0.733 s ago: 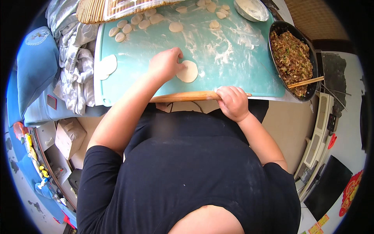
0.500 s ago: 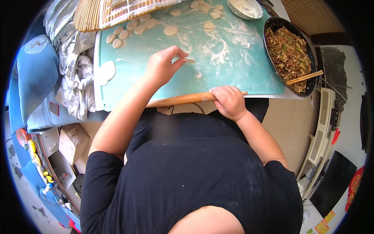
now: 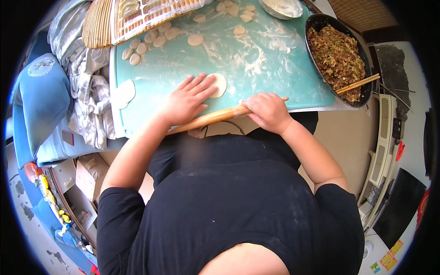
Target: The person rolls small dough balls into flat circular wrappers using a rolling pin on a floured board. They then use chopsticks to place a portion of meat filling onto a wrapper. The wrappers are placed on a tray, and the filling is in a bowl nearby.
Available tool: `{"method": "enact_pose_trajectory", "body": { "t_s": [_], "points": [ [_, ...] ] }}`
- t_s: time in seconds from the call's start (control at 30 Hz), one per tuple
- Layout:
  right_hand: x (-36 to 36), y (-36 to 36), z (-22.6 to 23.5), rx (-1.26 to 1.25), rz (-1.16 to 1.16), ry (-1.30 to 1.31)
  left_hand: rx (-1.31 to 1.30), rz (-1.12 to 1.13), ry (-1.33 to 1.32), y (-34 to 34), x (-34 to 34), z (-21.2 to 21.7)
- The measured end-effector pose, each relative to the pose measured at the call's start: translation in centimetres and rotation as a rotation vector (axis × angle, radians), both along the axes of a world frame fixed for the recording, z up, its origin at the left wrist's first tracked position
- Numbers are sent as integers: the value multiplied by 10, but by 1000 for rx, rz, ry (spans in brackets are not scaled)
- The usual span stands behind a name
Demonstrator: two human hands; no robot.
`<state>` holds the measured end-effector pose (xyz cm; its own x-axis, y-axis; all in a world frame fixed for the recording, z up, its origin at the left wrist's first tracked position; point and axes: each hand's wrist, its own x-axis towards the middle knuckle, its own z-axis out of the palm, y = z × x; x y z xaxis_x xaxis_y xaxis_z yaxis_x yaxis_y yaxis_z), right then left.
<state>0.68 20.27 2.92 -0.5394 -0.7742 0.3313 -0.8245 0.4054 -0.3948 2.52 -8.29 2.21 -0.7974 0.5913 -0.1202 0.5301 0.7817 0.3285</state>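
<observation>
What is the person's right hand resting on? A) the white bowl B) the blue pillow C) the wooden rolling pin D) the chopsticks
C: the right hand lies on the wooden rolling pin at the near edge of the teal mat, while the left hand touches a flat dough round.

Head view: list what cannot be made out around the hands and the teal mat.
- Round flat dough disc: its left part lies under the left hand fingers.
- Long wooden rolling pin: its middle is covered by the right hand.
- Pale bamboo tray and metal bowl: cut off by the top edge.
- Black pan of minced filling: ingredients too small to tell.
</observation>
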Motion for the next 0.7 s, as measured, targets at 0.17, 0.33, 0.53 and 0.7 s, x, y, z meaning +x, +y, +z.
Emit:
{"method": "enact_pose_trajectory", "body": {
  "t_s": [0.17, 0.33, 0.53, 0.7],
  "points": [
    [-24, -12, -4, 60, -78, -34, -46, 276, 122, -8, 21, 19],
    [-75, -54, -16, 303, -212, 77, -58, 628, 242, -16, -22, -10],
    [-9, -21, -11, 430, -84, -5, -81, 451, 130, -1, 59, -7],
    [-81, -60, -15, 354, -233, -36, -150, 685, 278, -34, -19, -24]
  ]
}}
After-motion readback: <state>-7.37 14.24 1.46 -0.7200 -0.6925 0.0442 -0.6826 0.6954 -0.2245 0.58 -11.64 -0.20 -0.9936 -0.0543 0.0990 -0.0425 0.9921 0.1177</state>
